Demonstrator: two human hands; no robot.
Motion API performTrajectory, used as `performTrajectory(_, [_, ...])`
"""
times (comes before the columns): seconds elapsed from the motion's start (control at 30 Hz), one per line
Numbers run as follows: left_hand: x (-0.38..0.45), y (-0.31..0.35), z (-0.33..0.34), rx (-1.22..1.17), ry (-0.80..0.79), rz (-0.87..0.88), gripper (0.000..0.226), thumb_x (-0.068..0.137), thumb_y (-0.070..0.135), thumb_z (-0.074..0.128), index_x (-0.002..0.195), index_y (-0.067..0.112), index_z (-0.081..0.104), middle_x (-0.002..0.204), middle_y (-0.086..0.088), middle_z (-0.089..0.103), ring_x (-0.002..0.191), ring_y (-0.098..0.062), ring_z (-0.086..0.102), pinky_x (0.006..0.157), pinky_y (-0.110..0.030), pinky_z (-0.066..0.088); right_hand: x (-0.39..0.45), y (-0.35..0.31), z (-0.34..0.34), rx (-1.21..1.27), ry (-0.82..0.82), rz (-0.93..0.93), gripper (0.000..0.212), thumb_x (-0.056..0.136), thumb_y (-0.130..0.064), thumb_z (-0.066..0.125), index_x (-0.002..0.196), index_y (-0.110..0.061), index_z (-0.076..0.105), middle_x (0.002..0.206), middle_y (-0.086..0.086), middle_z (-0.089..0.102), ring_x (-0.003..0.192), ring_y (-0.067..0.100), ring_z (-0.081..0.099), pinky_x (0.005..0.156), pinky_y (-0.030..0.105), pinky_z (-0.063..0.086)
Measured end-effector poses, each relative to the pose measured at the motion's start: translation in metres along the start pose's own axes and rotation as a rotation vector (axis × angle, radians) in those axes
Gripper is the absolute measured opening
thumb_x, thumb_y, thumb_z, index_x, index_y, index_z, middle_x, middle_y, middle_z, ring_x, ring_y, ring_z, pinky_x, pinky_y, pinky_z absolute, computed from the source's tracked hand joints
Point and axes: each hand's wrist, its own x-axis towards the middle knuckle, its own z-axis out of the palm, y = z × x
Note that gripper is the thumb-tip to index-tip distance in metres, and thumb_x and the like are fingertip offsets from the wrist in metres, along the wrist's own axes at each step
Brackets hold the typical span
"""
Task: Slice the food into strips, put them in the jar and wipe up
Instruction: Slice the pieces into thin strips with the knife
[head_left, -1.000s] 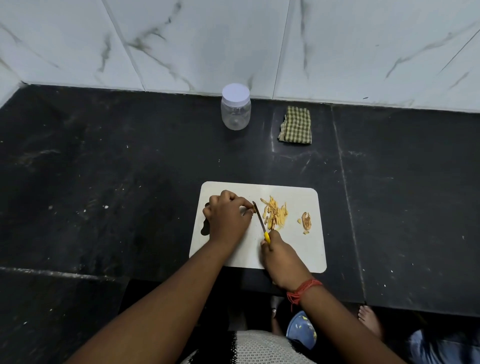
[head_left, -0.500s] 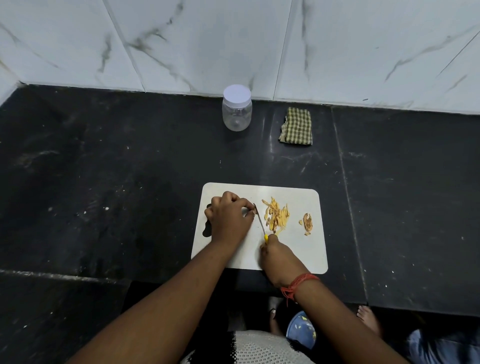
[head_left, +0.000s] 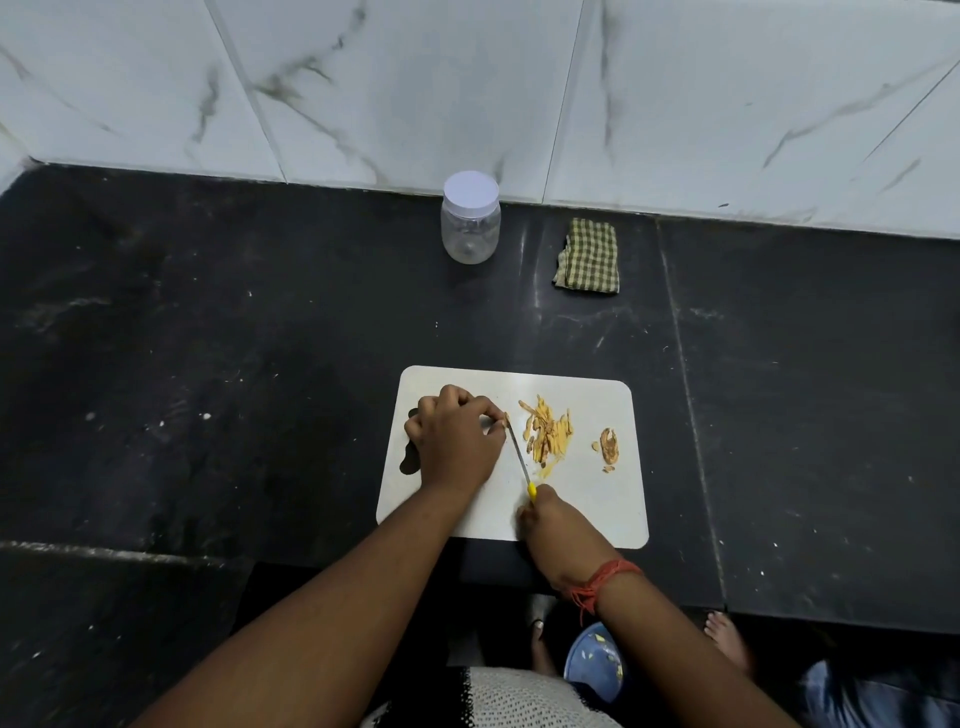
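On the white board (head_left: 597, 514) the left hand (head_left: 457, 441) is curled, its fingertips pinching a small piece of food (head_left: 505, 419) that is almost hidden under them. The right hand (head_left: 558, 525) grips the yellow handle of the knife (head_left: 519, 453), whose thin blade runs away from the person, leaning a little to the left, with its tip at the pinched piece. To cut well, I think the blade should come straight down just beside the fingertips, and these should keep back (the piece is very small). Right of the blade lies the pile of strips (head_left: 546, 434), most of them lying lengthwise away from the person. A brown scrap (head_left: 608, 446) is near the right edge. Far behind, by the wall, stand the jar (head_left: 470, 221), its lid on, and the cloth (head_left: 588, 257).
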Motion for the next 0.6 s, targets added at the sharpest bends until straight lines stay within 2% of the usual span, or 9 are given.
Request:
performTrajectory(0.1, [0.000, 0.000, 0.000, 0.005, -0.002, 0.016, 0.007, 0.089, 0.038, 0.067, 0.091, 0.035, 0.072, 0.107, 0.012, 0.052, 0.110, -0.019, 0.043, 0.093, -0.040, 0.028, -0.010, 0.010, 0.002, 0.019, 0.031, -0.073, 0.011, 0.102, -0.013, 0.036, 0.107, -0.006, 0.043, 0.072, -0.003, 0.044, 0.078, 0.026, 0.057, 0.065, 0.027, 0.034])
performTrajectory(0.2, [-0.002, -0.001, -0.001, 0.023, -0.003, 0.037, 0.009, 0.090, 0.037, 0.065, 0.093, 0.036, 0.073, 0.108, 0.011, 0.052, 0.110, -0.019, 0.043, 0.093, -0.040, 0.028, -0.018, 0.016, 0.003, 0.059, 0.021, -0.083, 0.009, 0.102, -0.016, 0.038, 0.101, -0.010, 0.044, 0.072, -0.002, 0.046, 0.068, 0.017, 0.049, 0.064, 0.033, 0.041])
performTrajectory(0.27, [-0.003, -0.002, -0.001, 0.056, 0.018, 0.084, 0.010, 0.091, 0.036, 0.065, 0.095, 0.037, 0.073, 0.108, 0.011, 0.053, 0.109, -0.019, 0.043, 0.092, -0.041, 0.030, -0.025, 0.018, -0.001, 0.227, -0.008, -0.056, 0.016, 0.102, -0.028, 0.041, 0.092, -0.016, 0.043, 0.068, 0.001, 0.047, 0.058, 0.016, 0.047, 0.053, 0.031, 0.040])
performTrajectory(0.33, [-0.005, -0.004, -0.002, 0.089, 0.051, 0.137, 0.009, 0.090, 0.037, 0.067, 0.096, 0.038, 0.074, 0.108, 0.010, 0.054, 0.107, -0.018, 0.044, 0.092, -0.041, 0.031, -0.031, 0.019, -0.005, 0.431, -0.032, -0.016, 0.023, 0.102, -0.037, 0.041, 0.090, -0.017, 0.043, 0.061, 0.003, 0.045, 0.045, 0.015, 0.040, 0.042, 0.025, 0.032])
performTrajectory(0.43, [-0.004, -0.003, -0.004, 0.123, 0.077, 0.187, 0.007, 0.090, 0.038, 0.069, 0.095, 0.038, 0.074, 0.110, 0.010, 0.055, 0.108, -0.018, 0.043, 0.094, -0.043, 0.031, -0.039, 0.022, -0.012, 0.597, -0.017, 0.019, 0.024, 0.102, -0.038, 0.041, 0.089, -0.017, 0.042, 0.057, 0.006, 0.042, 0.038, 0.016, 0.034, 0.038, 0.021, 0.027])
performTrajectory(0.6, [0.000, 0.009, 0.000, 0.128, 0.069, 0.249, 0.007, 0.088, 0.037, 0.072, 0.093, 0.035, 0.076, 0.113, 0.007, 0.057, 0.109, -0.021, 0.046, 0.097, -0.044, 0.028, -0.042, 0.020, -0.026, 0.691, 0.014, 0.013, 0.024, 0.104, -0.035, 0.038, 0.085, -0.019, 0.040, 0.056, 0.008, 0.041, 0.033, 0.015, 0.030, 0.036, 0.019, 0.025])
